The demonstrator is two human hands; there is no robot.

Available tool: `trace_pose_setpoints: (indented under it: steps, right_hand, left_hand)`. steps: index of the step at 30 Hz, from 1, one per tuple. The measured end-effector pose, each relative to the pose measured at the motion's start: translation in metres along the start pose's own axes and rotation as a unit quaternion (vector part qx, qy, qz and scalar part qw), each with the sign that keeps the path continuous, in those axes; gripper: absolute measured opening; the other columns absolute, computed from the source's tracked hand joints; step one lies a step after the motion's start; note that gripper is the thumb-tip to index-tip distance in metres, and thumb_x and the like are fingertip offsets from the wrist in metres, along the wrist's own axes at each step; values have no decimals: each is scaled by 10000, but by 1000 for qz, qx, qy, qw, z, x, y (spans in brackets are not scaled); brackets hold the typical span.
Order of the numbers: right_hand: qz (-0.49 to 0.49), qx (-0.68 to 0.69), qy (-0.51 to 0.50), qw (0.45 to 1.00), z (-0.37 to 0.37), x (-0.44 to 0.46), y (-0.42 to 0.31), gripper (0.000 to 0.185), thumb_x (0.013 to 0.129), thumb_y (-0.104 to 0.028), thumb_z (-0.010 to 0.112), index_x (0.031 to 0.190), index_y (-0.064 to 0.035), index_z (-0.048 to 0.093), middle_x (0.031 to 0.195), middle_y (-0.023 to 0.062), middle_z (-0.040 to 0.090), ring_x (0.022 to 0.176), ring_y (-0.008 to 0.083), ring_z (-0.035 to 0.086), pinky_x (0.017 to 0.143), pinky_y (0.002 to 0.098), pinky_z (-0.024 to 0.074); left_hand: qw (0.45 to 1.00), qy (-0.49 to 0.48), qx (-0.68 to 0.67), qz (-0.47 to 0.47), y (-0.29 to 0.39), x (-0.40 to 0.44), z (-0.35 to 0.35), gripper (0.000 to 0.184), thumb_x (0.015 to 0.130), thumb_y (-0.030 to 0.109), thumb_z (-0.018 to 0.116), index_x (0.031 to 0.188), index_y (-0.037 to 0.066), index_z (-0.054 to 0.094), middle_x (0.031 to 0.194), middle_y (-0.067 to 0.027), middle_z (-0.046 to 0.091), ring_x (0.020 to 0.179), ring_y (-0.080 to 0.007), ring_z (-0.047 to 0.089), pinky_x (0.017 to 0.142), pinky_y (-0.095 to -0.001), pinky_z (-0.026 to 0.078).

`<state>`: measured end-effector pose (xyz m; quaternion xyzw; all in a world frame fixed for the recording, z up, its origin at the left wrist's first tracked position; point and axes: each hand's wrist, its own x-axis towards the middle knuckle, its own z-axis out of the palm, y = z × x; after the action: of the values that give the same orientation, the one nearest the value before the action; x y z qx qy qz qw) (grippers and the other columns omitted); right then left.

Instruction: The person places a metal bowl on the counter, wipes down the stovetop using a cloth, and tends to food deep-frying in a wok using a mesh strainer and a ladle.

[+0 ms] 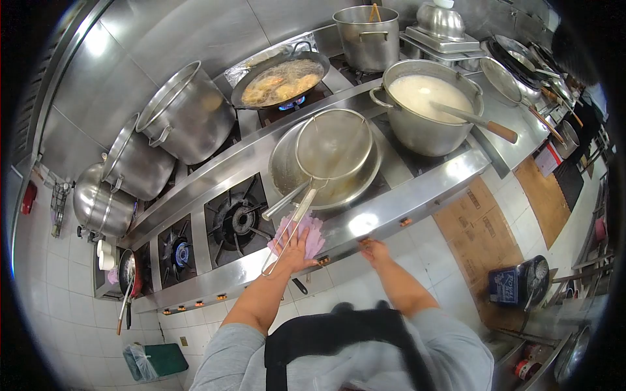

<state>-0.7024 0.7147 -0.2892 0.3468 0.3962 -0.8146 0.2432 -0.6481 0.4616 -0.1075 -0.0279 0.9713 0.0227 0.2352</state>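
Observation:
My left hand (297, 254) lies on a crumpled pink cloth (314, 233) at the stove's front rail, fingers stretched and thumb out to the side. Past that hand runs the wire handle of a round mesh strainer (334, 144), which rests over a wide metal pan (279, 159). A second handle sticks out of the pan on the left. My right hand (373, 252) is closed at the front panel, its fingers curled around what appears to be a stove knob, mostly hidden.
Behind, a black wok (244, 88) of bubbling oil sits over a blue flame. A large pot (417, 130) of whitish liquid holds a wooden-handled ladle (501, 130). Big pots (195, 130) stand at left. An unoccupied burner (242, 220) is lit-free; another burner (181, 253) burns. Cardboard (479, 225) covers the floor.

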Motion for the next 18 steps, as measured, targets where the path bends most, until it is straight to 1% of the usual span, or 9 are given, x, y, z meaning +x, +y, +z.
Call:
trace_pose_setpoints:
  steps: [1,5,7,10,11,13,15,17,18]
  right_hand:
    - [8,-1,34,999,-1,-5,-2,398,829,-75,534,1201,-83,393,903,108,533,685,216,554,650,366,535]
    - [22,-16,24,999,-20,-1,6,413,843,-104,540,1225,-81,386,880,102,521,686,224,558,646,367,538]
    - [22,-38,32,999,-31,2,13,380,852,-169,557,1189,-53,426,1014,161,519,851,302,559,761,412,529]
    - [57,-68,31,996,-47,-8,16,381,849,-173,561,1183,-46,429,1018,166,525,857,305,567,760,417,527]
    - [55,-69,31,996,-54,-15,17,381,849,-173,561,1183,-46,429,1018,166,525,857,305,567,760,417,527]
    - [46,-143,-12,989,-78,-29,21,394,840,-176,577,1179,-42,427,1026,163,532,841,299,579,732,409,535]
    - [45,-205,31,977,-100,-44,24,363,831,-174,590,1142,-47,453,987,156,552,817,276,585,685,395,540]
    - [38,-225,47,972,-129,-64,24,126,829,-127,527,911,-40,568,803,122,590,623,200,586,513,323,525]
    - [40,-239,64,968,-144,-77,22,97,821,-120,529,849,-43,581,739,116,583,595,196,581,484,317,508]
  left_hand:
    - [1000,0,1,2,-1,1,1,1162,635,528,745,1460,232,-17,1493,-143,-198,1353,-419,-174,1041,-627,-4]
    - [1000,0,-4,0,-1,3,4,1173,628,518,755,1459,234,-23,1493,-142,-196,1355,-423,-161,1035,-635,-3]
    - [1000,1,-7,-1,0,2,3,1180,624,517,758,1459,234,-26,1494,-143,-194,1356,-425,-155,1033,-639,-3]
    - [1000,1,-1,-8,2,2,0,1191,614,522,762,1458,241,-31,1495,-142,-191,1358,-430,-140,1029,-647,2]
    - [1000,-2,-5,-9,2,2,-1,1196,610,525,764,1457,246,-33,1495,-142,-190,1359,-432,-136,1029,-647,8]
    - [1000,-3,-10,-6,0,2,0,1201,605,528,766,1457,250,-35,1496,-141,-189,1359,-433,-132,1029,-648,13]
    - [1000,-2,-14,-5,-3,5,5,1204,601,533,766,1457,256,-35,1496,-138,-188,1359,-432,-133,1030,-649,19]
    - [1000,-2,-14,1,-4,5,3,1207,600,534,766,1456,255,-38,1496,-137,-188,1359,-431,-136,1029,-650,21]
    - [1000,-8,-9,1,-4,6,1,1210,600,535,767,1456,255,-41,1496,-137,-188,1358,-431,-140,1029,-652,23]
